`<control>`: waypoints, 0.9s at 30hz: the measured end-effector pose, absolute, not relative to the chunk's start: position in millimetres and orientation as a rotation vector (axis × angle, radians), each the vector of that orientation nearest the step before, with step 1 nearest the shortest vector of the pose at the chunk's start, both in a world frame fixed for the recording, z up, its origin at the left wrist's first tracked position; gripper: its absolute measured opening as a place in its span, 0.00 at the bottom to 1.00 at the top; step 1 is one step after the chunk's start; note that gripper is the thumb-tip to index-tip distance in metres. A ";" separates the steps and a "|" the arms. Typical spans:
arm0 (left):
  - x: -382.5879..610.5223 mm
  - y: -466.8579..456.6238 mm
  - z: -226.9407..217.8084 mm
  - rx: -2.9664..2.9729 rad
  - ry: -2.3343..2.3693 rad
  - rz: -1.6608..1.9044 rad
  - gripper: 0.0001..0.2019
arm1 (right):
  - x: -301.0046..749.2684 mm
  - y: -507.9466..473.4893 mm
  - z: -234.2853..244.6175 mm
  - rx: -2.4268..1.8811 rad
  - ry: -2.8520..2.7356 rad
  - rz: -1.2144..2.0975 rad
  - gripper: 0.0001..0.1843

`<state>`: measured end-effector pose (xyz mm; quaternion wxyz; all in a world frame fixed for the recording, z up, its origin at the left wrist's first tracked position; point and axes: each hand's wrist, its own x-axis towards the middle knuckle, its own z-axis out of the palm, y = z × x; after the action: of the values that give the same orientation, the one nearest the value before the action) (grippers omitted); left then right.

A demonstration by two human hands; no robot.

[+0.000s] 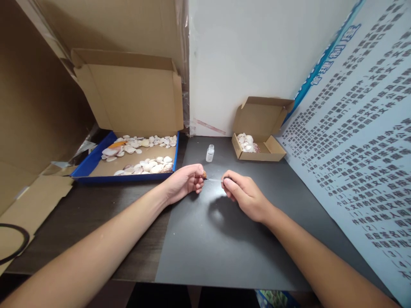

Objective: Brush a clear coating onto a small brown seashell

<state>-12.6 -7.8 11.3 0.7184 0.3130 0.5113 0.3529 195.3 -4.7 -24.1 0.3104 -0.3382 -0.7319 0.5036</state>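
My left hand (186,183) is closed, with the thumb and forefinger pinching a small orange-brown shell (204,174) that is mostly hidden by the fingers. My right hand (247,193) grips the dark cap of a small brush (214,179). The brush's thin, pale stem points left, and its dark tip is at the shell; whether they touch I cannot tell. Just beyond the hands, a small clear bottle (209,154) with a white label stands upright without a cap on the dark grey mat (199,244).
At the back left is an open blue-sided cardboard box (128,176) with rows of pale shells (154,166). A smaller open box (260,156) at the back right holds more shells (246,142). A white wall and a printed poster (362,149) border the table.
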 end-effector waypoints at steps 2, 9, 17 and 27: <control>-12.8 -7.7 10.7 0.691 1.128 0.780 0.05 | 195.3 -5.3 -24.1 -0.872 -1.911 1.336 0.16; -12.6 -7.8 11.5 0.703 1.132 0.762 0.05 | 195.3 -2.5 -25.7 -0.959 -1.951 1.242 0.17; -13.6 -7.4 10.9 0.723 1.128 0.739 0.04 | 194.3 -1.4 -26.4 -1.012 -1.973 1.241 0.18; -14.3 -7.7 10.6 0.735 1.106 0.730 0.03 | 196.3 1.5 -27.6 -1.020 -1.916 1.234 0.19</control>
<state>-14.3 -7.7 10.6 0.7265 0.3332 0.5016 0.3309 196.3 1.5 -27.6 0.3170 -0.3875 -0.7278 0.4687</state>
